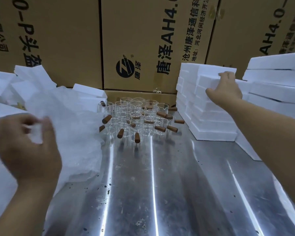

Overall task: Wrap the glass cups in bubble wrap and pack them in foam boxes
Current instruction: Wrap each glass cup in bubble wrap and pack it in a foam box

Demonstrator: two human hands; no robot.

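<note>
Left hand (26,147), motion-blurred, fingers curled, pinched edge of bubble wrap (70,126) heaped at table's left. Right hand (226,90) reached far right, thumb and fingers clamped round top foam box (209,82) of stacked foam boxes (206,126). Glass cups (134,116) with brown wooden handles (160,114) stood clustered, unwrapped, at back centre of steel table (169,193), between wrap and stack. Printed cardboard cartons (143,31) stood behind.
</note>
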